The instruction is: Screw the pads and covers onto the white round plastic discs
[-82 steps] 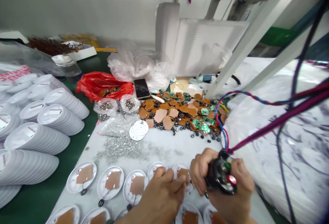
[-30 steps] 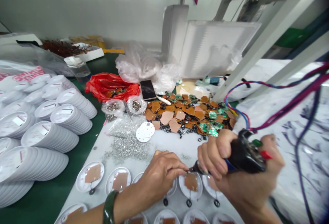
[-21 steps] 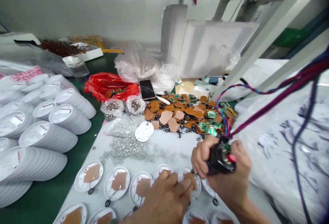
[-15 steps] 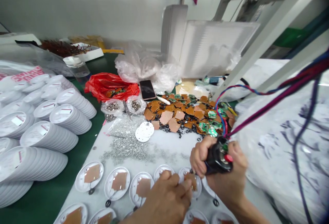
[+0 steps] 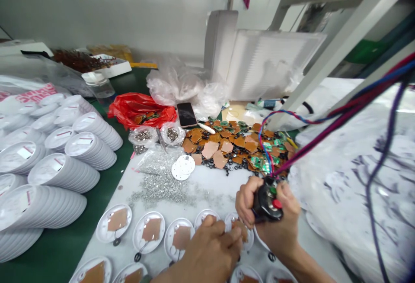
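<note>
My right hand is wrapped around a black electric screwdriver with a red and a green button on top and red and blue wires at its upper end. Its lower tip is hidden. Just to the left, my left hand bends closed over the row of white round covers, its fingertips at a brown circuit board in one white cover. What those fingers pinch, if anything, is hidden. Other white covers, such as one at the left, hold similar boards, several with small black round parts on wires.
Tall stacks of white covers stand at the left. Loose screws and a heap of boards lie beyond my hands, near a phone and red bag. A large plastic bag is at the right.
My right hand and the screwdriver have shifted left, closer to my left hand, and the wires have swung with them. My left hand stays at the same board.
</note>
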`<state>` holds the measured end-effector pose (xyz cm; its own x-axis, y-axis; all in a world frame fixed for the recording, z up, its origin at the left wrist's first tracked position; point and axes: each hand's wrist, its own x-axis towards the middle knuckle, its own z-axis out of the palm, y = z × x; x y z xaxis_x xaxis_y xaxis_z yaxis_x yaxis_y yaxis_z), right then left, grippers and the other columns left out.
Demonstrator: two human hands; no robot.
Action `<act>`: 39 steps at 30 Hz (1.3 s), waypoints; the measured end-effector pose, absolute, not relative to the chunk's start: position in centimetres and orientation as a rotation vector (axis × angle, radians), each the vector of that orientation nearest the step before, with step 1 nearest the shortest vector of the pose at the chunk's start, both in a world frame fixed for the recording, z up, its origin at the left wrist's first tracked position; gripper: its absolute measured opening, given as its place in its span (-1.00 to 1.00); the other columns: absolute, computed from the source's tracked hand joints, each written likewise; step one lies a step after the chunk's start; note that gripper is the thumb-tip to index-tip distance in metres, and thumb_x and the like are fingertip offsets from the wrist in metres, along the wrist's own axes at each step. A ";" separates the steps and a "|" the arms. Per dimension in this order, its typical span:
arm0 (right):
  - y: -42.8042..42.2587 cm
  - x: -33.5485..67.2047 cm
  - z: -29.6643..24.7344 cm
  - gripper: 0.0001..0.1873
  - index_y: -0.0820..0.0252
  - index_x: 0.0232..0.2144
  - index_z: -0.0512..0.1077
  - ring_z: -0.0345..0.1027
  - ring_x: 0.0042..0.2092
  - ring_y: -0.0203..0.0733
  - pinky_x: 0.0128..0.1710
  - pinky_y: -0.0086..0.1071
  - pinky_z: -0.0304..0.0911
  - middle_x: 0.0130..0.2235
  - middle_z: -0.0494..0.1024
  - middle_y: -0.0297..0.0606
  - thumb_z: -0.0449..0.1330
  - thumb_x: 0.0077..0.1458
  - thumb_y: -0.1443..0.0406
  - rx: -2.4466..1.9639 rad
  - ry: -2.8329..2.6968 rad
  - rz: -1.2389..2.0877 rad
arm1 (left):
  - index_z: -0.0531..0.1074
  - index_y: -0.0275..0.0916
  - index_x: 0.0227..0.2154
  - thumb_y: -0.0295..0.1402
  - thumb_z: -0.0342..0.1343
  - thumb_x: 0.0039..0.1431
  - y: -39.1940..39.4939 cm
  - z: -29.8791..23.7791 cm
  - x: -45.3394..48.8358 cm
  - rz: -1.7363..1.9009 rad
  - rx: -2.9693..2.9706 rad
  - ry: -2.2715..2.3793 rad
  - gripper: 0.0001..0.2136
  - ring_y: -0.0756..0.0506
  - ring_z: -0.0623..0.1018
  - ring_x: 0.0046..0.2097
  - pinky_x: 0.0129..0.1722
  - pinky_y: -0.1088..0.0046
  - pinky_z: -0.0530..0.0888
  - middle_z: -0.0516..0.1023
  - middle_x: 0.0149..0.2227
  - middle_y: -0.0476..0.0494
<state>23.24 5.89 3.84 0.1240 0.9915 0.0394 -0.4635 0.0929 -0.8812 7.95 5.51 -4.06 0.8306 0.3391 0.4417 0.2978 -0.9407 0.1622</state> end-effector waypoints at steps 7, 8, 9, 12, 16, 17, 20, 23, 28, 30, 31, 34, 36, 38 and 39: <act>5.6 22.9 6.5 -0.40 0.15 -0.63 0.45 0.15 -0.65 -0.27 -0.66 -0.40 0.14 -0.72 0.31 -0.32 0.15 0.08 -0.21 -0.823 -0.770 1.118 | 0.50 -0.29 -0.11 -0.37 0.15 0.38 5.5 -3.9 8.1 0.628 2.949 0.531 -0.88 -0.06 0.43 -0.36 -0.38 0.26 0.21 0.67 -0.15 0.03; 5.9 22.8 6.4 -0.39 0.15 -0.63 0.46 0.15 -0.66 -0.28 -0.66 -0.41 0.13 -0.72 0.31 -0.33 0.13 0.09 -0.21 -0.795 -0.756 1.106 | 0.50 -0.29 -0.12 -0.37 0.15 0.38 5.4 -4.0 8.1 0.640 2.944 0.531 -0.88 -0.06 0.43 -0.36 -0.38 0.26 0.20 0.67 -0.15 0.03; 6.4 22.6 6.2 -0.38 0.15 -0.62 0.47 0.15 -0.67 -0.29 -0.67 -0.41 0.12 -0.72 0.31 -0.33 0.11 0.11 -0.21 -0.770 -0.747 1.104 | 0.50 -0.28 -0.12 -0.38 0.13 0.39 5.4 -4.1 8.2 0.657 2.935 0.525 -0.89 -0.06 0.43 -0.35 -0.38 0.26 0.19 0.66 -0.14 0.02; 7.8 22.0 4.7 -0.38 0.15 -0.61 0.48 0.18 -0.68 -0.28 -0.67 -0.41 0.13 -0.71 0.33 -0.34 0.08 0.14 -0.20 -0.756 -0.739 1.110 | 0.51 -0.27 -0.15 -0.40 0.05 0.45 5.5 -4.0 8.1 0.690 2.883 0.505 -0.87 -0.05 0.42 -0.35 -0.39 0.27 0.17 0.66 -0.12 0.00; 8.8 21.4 3.6 -0.39 0.17 -0.61 0.48 0.19 -0.68 -0.28 -0.67 -0.41 0.13 -0.72 0.32 -0.34 0.12 0.13 -0.18 -0.791 -0.779 1.089 | 0.50 -0.20 -0.32 -0.32 0.11 0.41 6.5 -2.7 7.1 0.654 2.738 0.545 -0.83 -0.08 0.42 -0.34 -0.36 0.29 0.18 0.64 -0.29 0.02; 8.8 21.4 3.7 -0.40 0.17 -0.61 0.48 0.19 -0.68 -0.28 -0.66 -0.41 0.13 -0.72 0.32 -0.34 0.13 0.14 -0.18 -0.790 -0.783 1.093 | 0.49 -0.19 -0.36 -0.34 0.12 0.39 7.0 -2.3 6.7 0.614 2.694 0.601 -0.83 -0.09 0.43 -0.33 -0.33 0.30 0.20 0.62 -0.33 0.01; 8.5 21.6 4.3 -0.39 0.16 -0.60 0.48 0.20 -0.67 -0.27 -0.66 -0.40 0.16 -0.71 0.34 -0.34 0.10 0.15 -0.18 -0.759 -0.781 1.106 | 0.51 -0.19 -0.36 -0.45 0.10 0.34 8.7 -1.1 5.8 0.506 2.571 0.856 -0.84 -0.13 0.48 -0.28 -0.25 0.29 0.25 0.57 -0.34 -0.06; 8.4 21.7 4.6 -0.39 0.16 -0.59 0.49 0.20 -0.67 -0.27 -0.67 -0.41 0.15 -0.70 0.34 -0.34 0.09 0.14 -0.20 -0.740 -0.800 1.111 | 0.53 -0.23 -0.32 -0.47 0.10 0.32 10.2 -0.3 5.8 0.405 2.494 1.008 -0.87 -0.16 0.51 -0.23 -0.19 0.26 0.30 0.59 -0.29 -0.10; 8.7 21.4 3.7 -0.41 0.16 -0.60 0.49 0.21 -0.67 -0.26 -0.66 -0.40 0.15 -0.71 0.33 -0.33 0.13 0.14 -0.17 -0.774 -0.805 1.093 | 0.57 -0.21 -0.27 -0.50 0.12 0.26 11.4 0.2 7.0 0.305 2.445 1.045 -0.86 -0.17 0.53 -0.22 -0.18 0.26 0.34 0.58 -0.30 -0.11; 8.8 21.3 3.5 -0.41 0.16 -0.59 0.50 0.21 -0.66 -0.25 -0.65 -0.39 0.15 -0.71 0.34 -0.33 0.12 0.15 -0.17 -0.771 -0.813 1.092 | 0.58 -0.21 -0.31 -0.51 0.13 0.24 11.6 0.1 7.4 0.291 2.453 1.048 -0.86 -0.17 0.52 -0.24 -0.19 0.26 0.34 0.57 -0.32 -0.12; 8.9 21.2 3.5 -0.40 0.16 -0.59 0.50 0.21 -0.67 -0.25 -0.65 -0.39 0.15 -0.71 0.34 -0.33 0.11 0.16 -0.17 -0.770 -0.819 1.094 | 0.58 -0.22 -0.33 -0.51 0.12 0.24 11.6 0.0 7.6 0.288 2.454 1.050 -0.86 -0.17 0.51 -0.24 -0.20 0.25 0.34 0.57 -0.33 -0.13; 8.9 21.2 3.7 -0.41 0.17 -0.59 0.51 0.19 -0.68 -0.26 -0.65 -0.39 0.15 -0.72 0.35 -0.33 0.12 0.16 -0.16 -0.775 -0.838 1.114 | 0.58 -0.23 -0.36 -0.51 0.09 0.25 11.7 -0.5 7.7 0.282 2.442 1.059 -0.83 -0.19 0.51 -0.23 -0.18 0.22 0.34 0.57 -0.33 -0.15; 8.7 21.3 4.2 -0.41 0.17 -0.60 0.50 0.19 -0.68 -0.26 -0.66 -0.40 0.13 -0.72 0.35 -0.32 0.14 0.14 -0.17 -0.777 -0.836 1.123 | 0.59 -0.21 -0.35 -0.49 0.10 0.26 11.7 -0.8 7.6 0.286 2.424 1.056 -0.83 -0.19 0.51 -0.23 -0.17 0.21 0.33 0.56 -0.33 -0.14; 8.4 21.5 5.1 -0.41 0.17 -0.61 0.49 0.20 -0.67 -0.25 -0.66 -0.40 0.13 -0.72 0.35 -0.32 0.15 0.12 -0.18 -0.772 -0.828 1.122 | 0.60 -0.18 -0.30 -0.45 0.14 0.26 11.6 -0.9 7.4 0.295 2.406 1.049 -0.86 -0.19 0.52 -0.21 -0.16 0.21 0.33 0.56 -0.31 -0.12; 8.2 21.5 5.6 -0.41 0.16 -0.62 0.49 0.20 -0.66 -0.25 -0.66 -0.40 0.14 -0.72 0.34 -0.32 0.15 0.11 -0.18 -0.768 -0.823 1.117 | 0.61 -0.17 -0.25 -0.43 0.17 0.26 11.6 -0.8 7.4 0.304 2.391 1.045 -0.89 -0.19 0.52 -0.20 -0.15 0.21 0.33 0.57 -0.30 -0.11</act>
